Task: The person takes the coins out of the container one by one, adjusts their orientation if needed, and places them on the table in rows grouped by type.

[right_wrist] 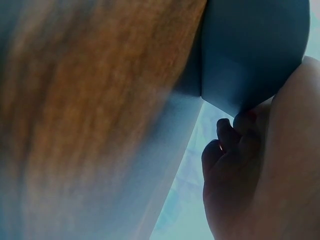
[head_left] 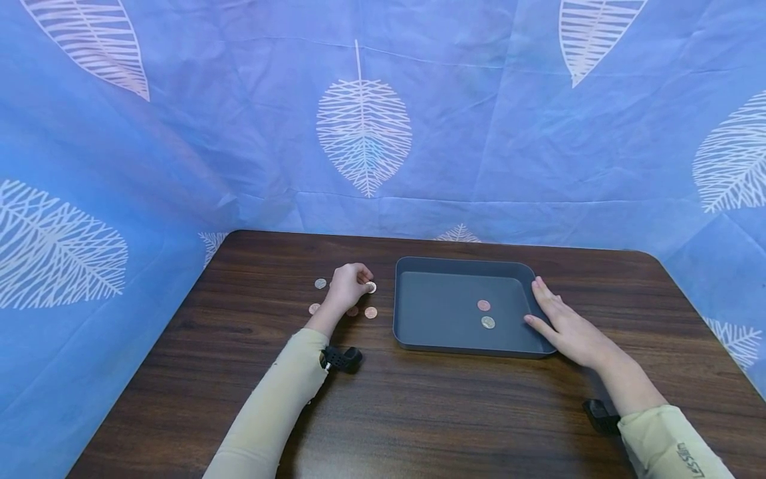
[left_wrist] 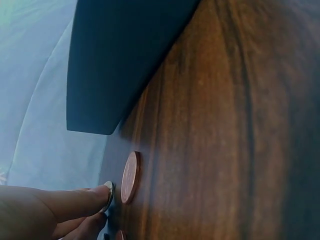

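Observation:
My left hand (head_left: pixel 347 287) pinches a coin (head_left: pixel 372 287) between thumb and fingertips, just left of the tray. In the left wrist view the pinched coin (left_wrist: pixel 109 195) is seen nearly edge-on at the thumb tip. A copper coin (head_left: pixel 371 313) lies flat close by, with another copper coin (head_left: pixel 352 311) by the wrist. A silver coin (head_left: pixel 320 283) and a copper coin (head_left: pixel 314 309) lie farther left. My right hand (head_left: pixel 571 332) rests on the right rim of the dark grey tray (head_left: pixel 455 265), fingers straight. Inside the tray are a copper coin (head_left: pixel 483 305) and a silver coin (head_left: pixel 488 322).
The dark wooden table (head_left: pixel 419 412) has rounded far corners. A blue cloth (head_left: pixel 455 133) with white leaf prints hangs behind it and along both sides. Each wrist carries a black strap-on camera (head_left: pixel 344 359).

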The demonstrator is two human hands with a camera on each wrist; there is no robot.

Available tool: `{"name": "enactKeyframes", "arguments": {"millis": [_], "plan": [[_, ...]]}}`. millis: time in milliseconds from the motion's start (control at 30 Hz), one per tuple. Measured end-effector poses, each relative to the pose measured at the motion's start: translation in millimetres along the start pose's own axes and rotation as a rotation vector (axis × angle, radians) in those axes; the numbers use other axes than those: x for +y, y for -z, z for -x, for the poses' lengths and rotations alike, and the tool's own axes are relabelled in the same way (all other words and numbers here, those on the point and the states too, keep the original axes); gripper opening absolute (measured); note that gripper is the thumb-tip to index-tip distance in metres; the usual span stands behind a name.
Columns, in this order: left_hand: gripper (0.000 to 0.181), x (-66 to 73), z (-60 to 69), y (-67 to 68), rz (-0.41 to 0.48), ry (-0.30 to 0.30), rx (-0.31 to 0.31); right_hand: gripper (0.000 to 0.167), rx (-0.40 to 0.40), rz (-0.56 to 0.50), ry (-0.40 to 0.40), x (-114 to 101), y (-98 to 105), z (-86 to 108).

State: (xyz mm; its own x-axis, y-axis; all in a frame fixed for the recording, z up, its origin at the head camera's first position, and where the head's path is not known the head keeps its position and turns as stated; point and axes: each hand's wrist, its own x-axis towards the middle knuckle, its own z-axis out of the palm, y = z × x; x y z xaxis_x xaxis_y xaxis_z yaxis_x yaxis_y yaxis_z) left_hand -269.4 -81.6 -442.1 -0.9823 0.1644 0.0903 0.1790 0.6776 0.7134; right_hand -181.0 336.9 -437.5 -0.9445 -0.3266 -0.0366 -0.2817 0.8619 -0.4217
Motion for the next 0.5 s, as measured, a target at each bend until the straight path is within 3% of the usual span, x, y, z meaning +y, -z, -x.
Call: {"name": "enactKeyframes", "arguments": {"millis": [333, 500], "plan": [[0.011, -0.7, 0.5, -1.5, 0.0, -0.005, 0.022, 0.078, 0.004, 0.008, -0.002, -0.4, 0.2, 0.4], [0.008, -0.3, 0.6, -0.5, 0.039, -0.058, 0.109, 0.079, 0.001, 0.005, 0.0, -0.2, 0.0, 0.9]]}}
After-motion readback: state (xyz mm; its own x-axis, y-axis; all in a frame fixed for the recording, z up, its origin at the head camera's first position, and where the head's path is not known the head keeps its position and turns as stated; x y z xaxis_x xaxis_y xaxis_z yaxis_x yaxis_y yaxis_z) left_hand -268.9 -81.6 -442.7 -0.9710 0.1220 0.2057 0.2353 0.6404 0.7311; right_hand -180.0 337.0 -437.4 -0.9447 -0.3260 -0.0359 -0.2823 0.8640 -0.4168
